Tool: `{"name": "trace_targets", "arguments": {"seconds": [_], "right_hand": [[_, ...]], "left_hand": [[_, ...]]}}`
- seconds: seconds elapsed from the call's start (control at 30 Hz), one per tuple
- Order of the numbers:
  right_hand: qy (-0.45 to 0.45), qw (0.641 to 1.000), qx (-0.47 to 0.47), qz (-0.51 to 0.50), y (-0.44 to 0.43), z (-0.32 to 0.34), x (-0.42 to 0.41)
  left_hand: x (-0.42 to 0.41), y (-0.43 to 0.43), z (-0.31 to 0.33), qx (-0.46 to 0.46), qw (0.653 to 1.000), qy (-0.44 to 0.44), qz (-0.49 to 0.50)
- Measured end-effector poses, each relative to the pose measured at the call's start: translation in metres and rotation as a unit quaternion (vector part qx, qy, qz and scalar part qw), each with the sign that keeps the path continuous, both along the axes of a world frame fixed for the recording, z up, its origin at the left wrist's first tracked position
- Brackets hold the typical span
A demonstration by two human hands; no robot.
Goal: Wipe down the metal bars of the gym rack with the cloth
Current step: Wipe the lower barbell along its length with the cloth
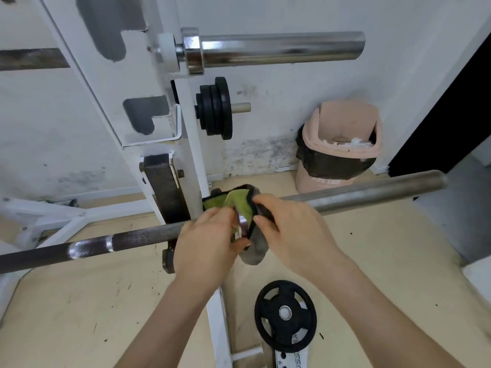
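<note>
Cloth (231, 201), green on one face and grey on the other, was wrapped round the shiny collar (242, 224) of the lower bar (372, 193), just beside the white rack upright (191, 144), presumably so that the ridge between sleeve and shaft could be rubbed all the way round. It was pinched against the collar by the curled fingers of the left hand (204, 241), while its black-trimmed edge was clamped in the right hand (289, 228), apparently to pull it taut. The chrome upper bar (281, 47) was seen untouched, well apart overhead.

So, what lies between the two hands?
Head view: the barbell's chrome collar, wrapped in the green-grey cloth that the left hand and right hand hold.
</note>
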State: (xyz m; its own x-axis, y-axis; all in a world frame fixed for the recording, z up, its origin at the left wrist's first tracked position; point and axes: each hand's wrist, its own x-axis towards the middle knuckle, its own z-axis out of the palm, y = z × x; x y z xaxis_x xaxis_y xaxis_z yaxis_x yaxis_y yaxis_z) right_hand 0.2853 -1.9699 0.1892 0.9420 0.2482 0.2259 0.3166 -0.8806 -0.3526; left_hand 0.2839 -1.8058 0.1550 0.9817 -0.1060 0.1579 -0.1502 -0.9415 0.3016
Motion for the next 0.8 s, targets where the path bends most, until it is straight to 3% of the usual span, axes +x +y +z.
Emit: {"name": "trace_targets", "arguments": {"seconds": [0.1,0.17,0.2,0.3,0.37,0.53,0.6,0.7,0.73,0.8], "right_hand": [[0.013,0.997,0.075,-0.031,0.018,-0.009,-0.001],[0.022,0.998,0.045,-0.023,0.032,-0.016,0.013],[0.053,0.998,0.023,-0.013,0.034,-0.015,0.025],[0.255,0.966,0.024,0.040,0.030,-0.006,0.068],[0.309,0.949,0.016,0.057,0.030,-0.006,0.090],[0.191,0.981,-0.023,0.019,0.011,-0.009,0.080],[0.166,0.982,-0.080,-0.042,-0.023,-0.006,0.082],[0.143,0.977,-0.090,-0.129,-0.060,0.001,0.085],[0.121,0.982,-0.063,-0.133,-0.057,0.000,0.083],[0.081,0.990,-0.022,-0.117,-0.027,-0.003,0.074]], "left_hand": [[-0.001,0.000,0.002,-0.020,1.000,-0.001,-0.009],[-0.002,0.001,0.004,-0.035,0.999,0.000,-0.024],[-0.002,0.002,0.005,-0.044,0.999,0.003,-0.028],[0.001,0.001,0.007,-0.073,0.997,0.033,-0.010],[0.004,-0.003,0.010,-0.087,0.995,0.041,0.019],[0.009,-0.002,0.015,-0.244,0.962,0.091,0.084],[0.004,-0.001,0.017,-0.220,0.967,0.112,0.066],[-0.002,-0.003,0.016,-0.059,0.995,0.075,0.013],[-0.002,-0.003,0.016,-0.055,0.997,0.057,-0.005],[0.001,-0.003,0.019,-0.130,0.990,0.056,-0.014]]}}
